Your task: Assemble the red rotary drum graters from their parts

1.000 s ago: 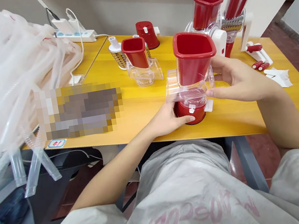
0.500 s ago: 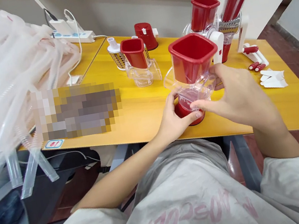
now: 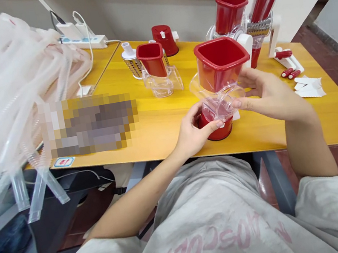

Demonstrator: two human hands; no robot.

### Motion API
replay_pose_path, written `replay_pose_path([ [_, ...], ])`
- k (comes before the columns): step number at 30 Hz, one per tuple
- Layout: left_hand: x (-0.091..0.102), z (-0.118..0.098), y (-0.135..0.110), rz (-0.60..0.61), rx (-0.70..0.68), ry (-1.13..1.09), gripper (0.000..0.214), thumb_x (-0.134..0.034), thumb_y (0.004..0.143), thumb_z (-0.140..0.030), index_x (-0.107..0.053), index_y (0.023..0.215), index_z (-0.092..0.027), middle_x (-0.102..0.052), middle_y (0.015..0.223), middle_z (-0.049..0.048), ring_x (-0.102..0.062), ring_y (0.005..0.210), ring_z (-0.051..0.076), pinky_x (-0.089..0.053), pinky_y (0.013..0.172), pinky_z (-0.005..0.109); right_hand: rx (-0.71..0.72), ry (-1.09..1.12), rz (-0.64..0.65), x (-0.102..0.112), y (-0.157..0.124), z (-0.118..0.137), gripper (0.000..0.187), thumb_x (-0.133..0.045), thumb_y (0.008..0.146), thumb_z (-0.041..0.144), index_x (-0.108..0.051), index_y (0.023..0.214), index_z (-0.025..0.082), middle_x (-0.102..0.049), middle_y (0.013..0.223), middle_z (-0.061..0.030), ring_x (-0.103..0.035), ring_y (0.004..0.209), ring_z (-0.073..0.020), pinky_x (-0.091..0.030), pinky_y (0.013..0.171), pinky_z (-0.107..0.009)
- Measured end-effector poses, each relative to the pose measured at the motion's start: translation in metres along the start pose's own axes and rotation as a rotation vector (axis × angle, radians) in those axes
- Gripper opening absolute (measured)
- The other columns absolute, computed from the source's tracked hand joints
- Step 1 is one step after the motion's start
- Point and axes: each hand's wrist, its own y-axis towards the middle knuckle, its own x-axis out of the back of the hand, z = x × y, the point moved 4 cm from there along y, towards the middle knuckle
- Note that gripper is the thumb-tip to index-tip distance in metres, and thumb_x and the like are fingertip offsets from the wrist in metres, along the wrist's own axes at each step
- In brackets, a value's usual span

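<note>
Shifted back since the last frame, the right hand (image 3: 269, 94) now presses its fingertips (image 3: 236, 104) on the clear housing (image 3: 222, 108), and the left hand (image 3: 194, 134) curls around it. Above those fingers rises the red hopper (image 3: 220, 64); the red base cup (image 3: 217, 132) sits below them.

Pixelated patch (image 3: 89, 124) over the yellow tabletop (image 3: 158, 139), whatever lies beneath it unreadable. Bundle of clear ribbed plastic tubing (image 3: 4, 93), blurred and cut off by the left edge. Small red-and-white sticker (image 3: 64, 161) near the table's front edge, too small to read. Pink lettering on the grey sweatshirt (image 3: 220, 239), upside down and cut off below. Lower part of the red-and-clear drum grater (image 3: 217, 132), partly hidden behind the left hand (image 3: 194, 133) and the right fingers (image 3: 239, 104).
</note>
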Motion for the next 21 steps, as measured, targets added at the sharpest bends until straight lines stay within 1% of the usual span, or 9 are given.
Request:
replay_pose_path([
  [2,0.001,0.0,0.0,0.004,0.006,-0.01,0.087,-0.116,0.082,-0.055,-0.08,0.152,-0.019,-0.081,0.166,0.0187,-0.077,0.157,0.041,-0.055,0.144,0.06,-0.036,0.155,0.107,-0.011,0.004,-0.016,0.085,-0.111,0.08,0.078,-0.084,0.147,0.032,-0.087,0.153,-0.0102,-0.082,0.144,-0.041,-0.069,0.127,-0.066],
  [4,0.001,-0.002,-0.001,0.008,0.006,-0.016,0.084,-0.116,0.082,-0.055,-0.082,0.15,-0.018,-0.08,0.168,0.0194,-0.076,0.16,0.042,-0.054,0.146,0.061,-0.058,0.264,0.149,-0.024,0.003,-0.027,0.08,-0.111,0.08,0.079,-0.086,0.14,0.031,-0.089,0.147,-0.0087,-0.083,0.141,-0.0397,-0.069,0.126,-0.063],
  [7,0.001,-0.004,-0.002,0.018,-0.004,-0.023,0.08,-0.116,0.081,-0.058,-0.085,0.143,-0.018,-0.081,0.166,0.0195,-0.074,0.162,0.044,-0.054,0.146,0.06,-0.037,0.297,0.065,-0.038,-0.005,-0.033,0.075,-0.109,0.082,0.08,-0.086,0.132,0.03,-0.091,0.139,-0.0071,-0.085,0.136,-0.0366,-0.068,0.126,-0.057],
  [10,0.001,-0.006,-0.003,0.031,-0.008,-0.022,0.077,-0.115,0.083,-0.06,-0.087,0.14,-0.018,-0.078,0.171,0.02,-0.069,0.168,0.045,-0.05,0.149,0.06,-0.003,0.247,-0.034,-0.046,-0.015,-0.033,0.07,-0.105,0.088,0.081,-0.085,0.13,0.028,-0.09,0.14,-0.0079,-0.084,0.136,-0.0352,-0.065,0.128,-0.055],
  [13,0.001,-0.009,-0.005,0.059,-0.016,0.011,0.078,-0.11,0.089,-0.064,-0.085,0.148,-0.019,-0.075,0.175,0.0194,-0.068,0.169,0.045,-0.047,0.151,0.061,-0.022,0.202,-0.118,-0.051,-0.021,-0.037,0.076,-0.102,0.088,0.085,-0.083,0.134,0.028,-0.09,0.142,-0.0097,-0.084,0.138,-0.0376,-0.064,0.129,-0.059],
  [16,0.0,-0.012,-0.006,0.087,-0.041,0.07,0.08,-0.101,0.097,-0.071,-0.083,0.157,-0.022,-0.077,0.172,0.0179,-0.068,0.168,0.044,-0.046,0.152,0.062,-0.03,0.184,-0.179,-0.056,-0.025,-0.04,0.078,-0.101,0.089,0.087,-0.083,0.136,0.029,-0.089,0.143,-0.0107,-0.083,0.141,-0.0395,-0.063,0.131,-0.063],
  [19,0.0,-0.013,-0.008,0.089,-0.061,0.114,0.079,-0.091,0.104,-0.078,-0.081,0.16,-0.024,-0.076,0.173,0.0171,-0.067,0.169,0.043,-0.045,0.151,0.063,-0.02,0.151,-0.223,-0.063,-0.029,-0.039,0.075,-0.102,0.088,0.083,-0.082,0.136,0.029,-0.089,0.145,-0.0107,-0.083,0.141,-0.0395,-0.065,0.129,-0.063],
  [21,0.0,-0.012,-0.009,0.079,-0.071,0.123,0.079,-0.088,0.106,-0.08,-0.081,0.162,-0.025,-0.074,0.177,0.0164,-0.064,0.172,0.043,-0.044,0.152,0.063,-0.025,0.092,-0.268,-0.067,-0.031,-0.037,0.072,-0.103,0.089,0.079,-0.081,0.136,0.029,-0.089,0.145,-0.0117,-0.082,0.142,-0.0408,-0.066,0.127,-0.063],
])
